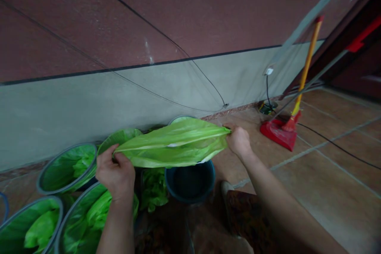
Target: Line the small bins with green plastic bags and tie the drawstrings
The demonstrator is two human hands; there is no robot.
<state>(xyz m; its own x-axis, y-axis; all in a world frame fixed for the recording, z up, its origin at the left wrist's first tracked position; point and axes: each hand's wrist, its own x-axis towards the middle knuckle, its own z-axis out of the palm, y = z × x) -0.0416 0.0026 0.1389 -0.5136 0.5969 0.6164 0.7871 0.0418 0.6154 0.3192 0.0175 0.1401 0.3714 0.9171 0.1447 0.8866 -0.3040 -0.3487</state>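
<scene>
A light green plastic bag (175, 143) is stretched out sideways between my two hands. My left hand (116, 170) pinches its left end, with the thumb and fingers closed on the edge. At the other end, my right hand (238, 139) grips a gathered corner in a closed fist. Below the bag stands a round dark blue bin (190, 182), its inside dark and without a visible liner. The bag hides part of that bin's far rim. Left of it, a bunch of crumpled green plastic (154, 186) hangs over a container that is mostly hidden.
Several round bins with green liners stand at the left, among them a near bin (61, 226) and a bin by the wall (38, 184). A red dustpan (279, 133) and a yellow-handled broom (306, 67) lean at the right. A black cable (336, 145) crosses the tiles.
</scene>
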